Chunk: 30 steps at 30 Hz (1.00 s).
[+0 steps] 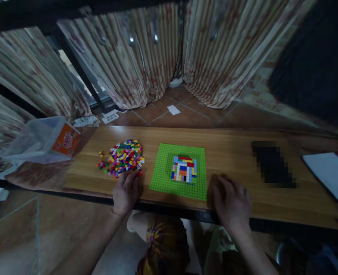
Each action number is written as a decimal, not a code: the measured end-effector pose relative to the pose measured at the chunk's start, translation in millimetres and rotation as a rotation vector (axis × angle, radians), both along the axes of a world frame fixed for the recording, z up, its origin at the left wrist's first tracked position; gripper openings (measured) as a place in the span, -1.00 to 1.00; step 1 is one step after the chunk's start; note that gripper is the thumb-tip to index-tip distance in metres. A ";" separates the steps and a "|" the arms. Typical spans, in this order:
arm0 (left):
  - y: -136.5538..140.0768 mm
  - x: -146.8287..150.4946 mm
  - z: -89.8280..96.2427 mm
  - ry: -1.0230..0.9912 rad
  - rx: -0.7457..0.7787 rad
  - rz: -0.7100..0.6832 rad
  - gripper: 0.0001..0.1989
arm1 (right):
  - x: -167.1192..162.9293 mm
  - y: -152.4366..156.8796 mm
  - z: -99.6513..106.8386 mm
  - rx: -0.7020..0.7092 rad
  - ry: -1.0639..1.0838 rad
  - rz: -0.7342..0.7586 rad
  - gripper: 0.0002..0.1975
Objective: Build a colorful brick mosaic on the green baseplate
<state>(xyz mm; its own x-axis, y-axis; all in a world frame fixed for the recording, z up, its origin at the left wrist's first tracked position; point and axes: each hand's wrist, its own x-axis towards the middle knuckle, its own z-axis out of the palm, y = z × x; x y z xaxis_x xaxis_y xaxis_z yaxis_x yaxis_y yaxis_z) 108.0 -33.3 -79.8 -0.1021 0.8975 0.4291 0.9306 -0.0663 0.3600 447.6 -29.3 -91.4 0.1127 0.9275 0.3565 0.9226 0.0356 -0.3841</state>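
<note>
At the near edge of a heap of small coloured building bricks [126,158], my left hand [126,192] has its fingers curled together, with a red building brick [140,173] at the fingertips. A green studded baseplate [159,172] lies flat between my hands. Near its middle sits a low, roughly square build of multicoloured bricks [183,169]. My right hand [233,200] rests on the table just right of the baseplate, fingers apart and loosely bent, with nothing seen in it.
The long wooden table [232,152] also bears a dark blurred-out flat object [273,164]. A white sheet on a dark board [332,173] lies at the far right. A clear plastic bin [40,139] with an orange label stands left. Curtains [157,57] hang behind.
</note>
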 end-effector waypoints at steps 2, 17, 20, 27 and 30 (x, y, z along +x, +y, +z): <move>0.8 -0.9 -1.6 0.004 -0.014 -0.013 -0.68 | 0.5 3.1 5.8 -0.044 0.034 0.012 -0.59; 58.0 66.7 66.1 -0.583 0.024 -0.424 -0.78 | -23.9 51.6 67.5 -0.330 0.353 0.551 -0.04; 77.6 72.7 58.9 -0.752 -0.059 -0.409 -0.81 | -37.4 60.2 54.6 -0.400 0.345 0.566 -0.01; 95.0 70.2 46.4 -0.966 -0.169 -0.357 -0.83 | -55.4 84.0 51.9 -0.364 0.346 0.611 -0.13; 97.4 72.4 43.4 -1.022 -0.174 -0.345 -0.84 | -57.3 93.5 53.3 -0.343 0.340 0.630 -0.14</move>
<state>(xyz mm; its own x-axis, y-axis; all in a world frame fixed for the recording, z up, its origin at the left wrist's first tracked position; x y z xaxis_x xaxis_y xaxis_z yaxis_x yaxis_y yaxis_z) 180.4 64.1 -36.4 -0.0693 0.9863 0.1496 0.1282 -0.1399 0.9818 390.2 64.2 -38.1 -0.4182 0.9048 0.0798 0.5981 0.3404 -0.7255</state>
